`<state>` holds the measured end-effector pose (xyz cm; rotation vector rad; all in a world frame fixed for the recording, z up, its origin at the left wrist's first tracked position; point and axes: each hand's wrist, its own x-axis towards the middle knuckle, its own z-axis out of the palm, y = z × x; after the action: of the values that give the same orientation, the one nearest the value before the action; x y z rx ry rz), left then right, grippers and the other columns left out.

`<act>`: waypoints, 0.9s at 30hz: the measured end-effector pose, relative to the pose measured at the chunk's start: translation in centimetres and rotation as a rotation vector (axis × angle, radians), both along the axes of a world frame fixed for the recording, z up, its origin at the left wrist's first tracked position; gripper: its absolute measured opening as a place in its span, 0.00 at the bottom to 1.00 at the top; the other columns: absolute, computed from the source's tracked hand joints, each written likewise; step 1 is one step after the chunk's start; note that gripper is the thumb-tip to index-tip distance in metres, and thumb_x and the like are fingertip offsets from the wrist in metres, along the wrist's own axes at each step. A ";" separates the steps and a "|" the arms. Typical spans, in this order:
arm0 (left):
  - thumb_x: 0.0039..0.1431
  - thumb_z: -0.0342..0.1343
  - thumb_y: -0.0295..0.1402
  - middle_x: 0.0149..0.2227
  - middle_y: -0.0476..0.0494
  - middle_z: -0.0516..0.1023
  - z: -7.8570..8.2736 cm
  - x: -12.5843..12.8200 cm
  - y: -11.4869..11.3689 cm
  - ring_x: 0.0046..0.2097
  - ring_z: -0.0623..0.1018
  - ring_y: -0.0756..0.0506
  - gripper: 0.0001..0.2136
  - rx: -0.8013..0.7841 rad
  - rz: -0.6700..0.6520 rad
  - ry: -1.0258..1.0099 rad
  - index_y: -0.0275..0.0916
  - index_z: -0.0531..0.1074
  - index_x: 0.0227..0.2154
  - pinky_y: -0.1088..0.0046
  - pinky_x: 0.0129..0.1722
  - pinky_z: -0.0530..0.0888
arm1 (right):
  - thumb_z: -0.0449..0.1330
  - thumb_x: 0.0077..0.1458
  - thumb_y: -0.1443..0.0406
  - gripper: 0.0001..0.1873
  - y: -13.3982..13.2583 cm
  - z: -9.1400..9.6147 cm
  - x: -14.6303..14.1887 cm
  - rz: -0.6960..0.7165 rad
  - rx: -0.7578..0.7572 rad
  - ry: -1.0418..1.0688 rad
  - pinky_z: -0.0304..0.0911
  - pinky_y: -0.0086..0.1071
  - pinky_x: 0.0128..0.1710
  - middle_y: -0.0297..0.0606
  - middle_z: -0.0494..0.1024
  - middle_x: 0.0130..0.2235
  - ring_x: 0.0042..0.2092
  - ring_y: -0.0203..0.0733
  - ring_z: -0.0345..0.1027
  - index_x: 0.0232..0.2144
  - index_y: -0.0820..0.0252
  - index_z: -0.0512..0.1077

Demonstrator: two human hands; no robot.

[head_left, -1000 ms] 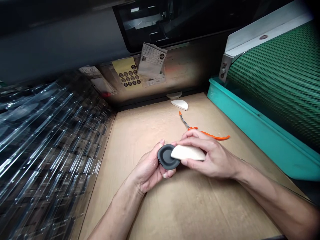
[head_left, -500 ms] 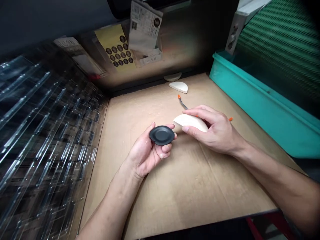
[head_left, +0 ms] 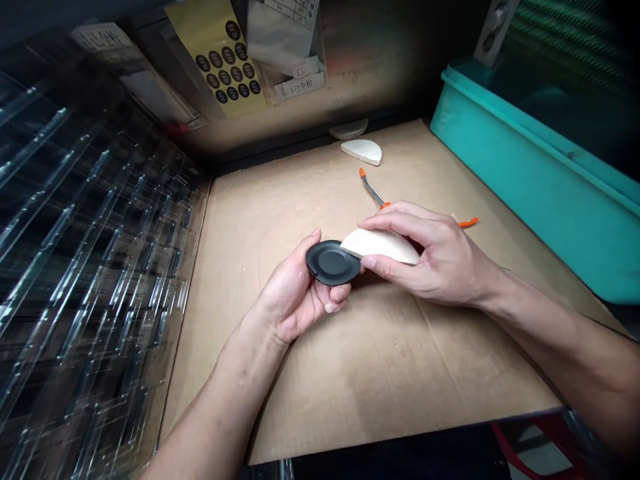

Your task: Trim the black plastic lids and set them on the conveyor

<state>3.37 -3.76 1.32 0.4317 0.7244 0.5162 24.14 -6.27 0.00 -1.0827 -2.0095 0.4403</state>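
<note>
**Q:** What occupies the centre of the view?
**A:** A black round disc (head_left: 332, 263) with a recessed centre, held above the table in the left hand (head_left: 293, 297). The pointed end of a white half-moon piece (head_left: 381, 245) overlaps the disc's right rim.

**Q:** What is the state of each grip?
**A:** Left: closed around the disc, thumb at its upper edge, fingers curled beneath. Right hand (head_left: 435, 257): pinching the white piece between thumb and fingers.

**Q:** What surrounds them?
**A:** A cardboard sheet (head_left: 350, 380) covers the table. Behind the hands lies a thin grey-and-orange cable (head_left: 371, 191), its far part hidden by the right hand, with an orange end (head_left: 469, 223) showing beyond. Farther back rest a second white half-moon piece (head_left: 361, 152) and a pale curved piece (head_left: 349, 129). A stack of clear plastic trays (head_left: 100, 233) stands at left, a teal plastic bin (head_left: 530, 167) at right, and a yellow sheet of black round stickers (head_left: 225, 63) on the back wall.
</note>
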 end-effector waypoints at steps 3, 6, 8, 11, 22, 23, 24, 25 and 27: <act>0.71 0.34 0.41 0.21 0.44 0.71 0.0 0.0 0.0 0.18 0.70 0.50 0.24 0.008 0.036 0.021 0.32 0.71 0.32 0.77 0.16 0.66 | 0.65 0.56 0.65 0.17 -0.2 0.1 0.0 0.119 -0.033 0.006 0.68 0.39 0.42 0.41 0.75 0.42 0.42 0.45 0.71 0.49 0.63 0.74; 0.71 0.34 0.42 0.21 0.44 0.70 -0.1 0.0 0.0 0.17 0.69 0.50 0.24 0.045 0.030 0.030 0.32 0.71 0.32 0.77 0.17 0.66 | 0.64 0.56 0.65 0.17 -0.1 -0.1 0.0 0.093 -0.026 0.003 0.68 0.39 0.43 0.41 0.75 0.42 0.42 0.45 0.71 0.49 0.63 0.74; 0.71 0.34 0.42 0.25 0.41 0.73 -0.1 0.0 -0.1 0.18 0.69 0.50 0.24 0.066 0.030 0.040 0.33 0.70 0.31 0.77 0.16 0.65 | 0.65 0.56 0.65 0.17 0.1 -0.4 -0.1 -0.006 0.001 0.003 0.67 0.40 0.44 0.41 0.75 0.43 0.43 0.47 0.71 0.48 0.63 0.74; 0.71 0.37 0.42 0.25 0.43 0.73 -0.3 0.4 -0.4 0.18 0.70 0.50 0.21 0.122 0.102 0.100 0.34 0.69 0.32 0.77 0.16 0.64 | 0.65 0.55 0.64 0.17 -0.2 -0.7 -0.6 -0.056 0.000 0.005 0.67 0.39 0.43 0.41 0.75 0.43 0.43 0.46 0.71 0.47 0.63 0.74; 0.70 0.42 0.41 0.28 0.47 0.76 -0.8 1.7 -1.7 0.23 0.71 0.51 0.17 0.567 0.502 0.455 0.38 0.73 0.36 0.77 0.23 0.66 | 0.65 0.56 0.64 0.17 -2.0 0.2 -2.7 -0.029 -0.084 0.061 0.68 0.40 0.43 0.40 0.74 0.44 0.43 0.46 0.71 0.48 0.60 0.71; 0.70 0.41 0.41 0.28 0.47 0.76 -0.8 1.7 -1.8 0.23 0.71 0.51 0.17 0.578 0.510 0.463 0.39 0.73 0.37 0.77 0.24 0.67 | 0.65 0.56 0.64 0.17 -2.0 0.2 -2.7 -0.026 -0.085 0.064 0.69 0.41 0.43 0.41 0.74 0.45 0.43 0.47 0.71 0.48 0.60 0.71; 0.70 0.41 0.41 0.28 0.47 0.76 -0.8 1.6 -1.8 0.23 0.71 0.51 0.17 0.579 0.517 0.464 0.39 0.73 0.37 0.76 0.24 0.67 | 0.65 0.56 0.64 0.17 -2.0 0.2 -2.7 -0.021 -0.085 0.066 0.69 0.41 0.42 0.41 0.74 0.45 0.43 0.47 0.70 0.48 0.60 0.71; 0.70 0.41 0.41 0.28 0.47 0.77 -0.7 1.6 -1.8 0.23 0.71 0.51 0.17 0.573 0.521 0.456 0.39 0.73 0.37 0.76 0.24 0.67 | 0.65 0.56 0.63 0.17 -1.9 0.2 -2.7 -0.013 -0.084 0.064 0.69 0.41 0.42 0.41 0.74 0.45 0.43 0.47 0.70 0.48 0.60 0.71; 0.70 0.41 0.41 0.28 0.47 0.76 -0.5 1.7 -1.8 0.23 0.72 0.51 0.17 0.551 0.510 0.415 0.39 0.72 0.36 0.77 0.23 0.66 | 0.65 0.57 0.63 0.17 -1.7 0.0 -2.5 -0.002 -0.079 0.057 0.69 0.41 0.43 0.41 0.74 0.45 0.43 0.47 0.70 0.48 0.59 0.71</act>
<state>5.09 -5.51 0.77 0.8933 1.1019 1.1389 21.67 -8.02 0.03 -1.1071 -1.9550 0.5477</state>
